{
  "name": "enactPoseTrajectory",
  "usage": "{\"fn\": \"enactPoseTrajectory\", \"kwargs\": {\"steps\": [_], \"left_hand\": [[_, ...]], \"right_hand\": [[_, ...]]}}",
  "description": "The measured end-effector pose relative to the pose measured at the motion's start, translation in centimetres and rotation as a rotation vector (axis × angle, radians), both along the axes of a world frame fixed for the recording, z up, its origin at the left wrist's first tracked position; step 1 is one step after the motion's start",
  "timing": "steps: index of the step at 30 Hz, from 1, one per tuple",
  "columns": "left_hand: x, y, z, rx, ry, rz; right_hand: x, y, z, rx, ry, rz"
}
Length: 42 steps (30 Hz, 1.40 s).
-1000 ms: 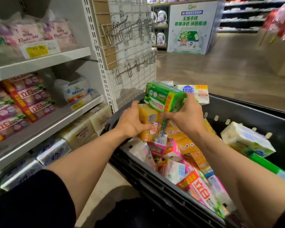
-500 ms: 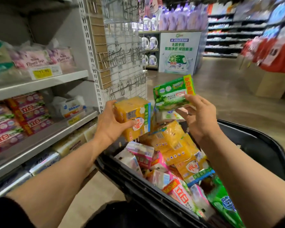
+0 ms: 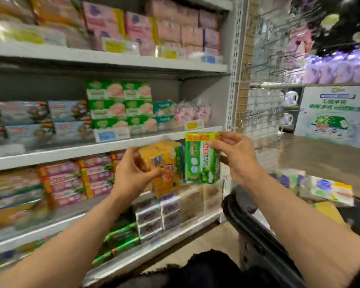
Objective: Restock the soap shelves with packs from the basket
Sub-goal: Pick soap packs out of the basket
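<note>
Here, basket (image 3: pixel 256 231) with soap packs (image 3: pixel 330 189), shelves (image 3: pixel 104 145) stocked.

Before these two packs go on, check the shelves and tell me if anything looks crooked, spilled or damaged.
Nothing clearly stands out. The left hand grips a yellow pack and the right hand pinches a green pack, both intact. The green boxes on the middle shelf sit in even stacks. Motion blur hides finer detail elsewhere.

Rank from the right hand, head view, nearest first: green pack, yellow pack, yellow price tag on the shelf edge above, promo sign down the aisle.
1. green pack: pinched in the right hand.
2. yellow pack: just left, in the left hand.
3. yellow price tag: shelf edge, up-left.
4. promo sign: far right, down the aisle.
</note>
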State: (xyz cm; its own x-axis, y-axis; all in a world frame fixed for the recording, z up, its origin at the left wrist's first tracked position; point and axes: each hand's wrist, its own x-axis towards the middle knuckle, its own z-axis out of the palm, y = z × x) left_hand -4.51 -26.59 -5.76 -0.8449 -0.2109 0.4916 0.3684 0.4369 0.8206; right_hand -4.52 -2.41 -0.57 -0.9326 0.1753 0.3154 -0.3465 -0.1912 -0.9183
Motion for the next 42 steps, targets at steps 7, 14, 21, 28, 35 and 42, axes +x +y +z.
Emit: {"fn": "enactPoseTrajectory", "kwargs": {"steps": [7,14,21,28,35,42], "left_hand": [[9.8,-16.6,-0.8,0.071,0.005,0.420],[18.7,-27.5,-2.2,0.205,0.103,0.747],[23.0,-33.6,-2.8,0.343,0.235,0.950],[24.2,-38.9,-3.6,0.427,0.304,0.959],[23.9,-44.3,-3.7,0.470,0.358,0.989],[22.8,-47.5,-3.3,0.450,0.396,0.983]], "right_hand": [[0.7,-17.5,1.0,0.196,0.091,0.302],[2.8,-32.7,2.4,0.350,0.217,0.509],[4.6,-44.3,4.7,0.457,0.360,0.659],[6.3,-55.9,7.4,0.467,0.452,0.774],[8.5,-66.0,13.3,0.560,0.797,0.705],[8.2,-72.4,14.4,0.780,1.035,0.584]]}}
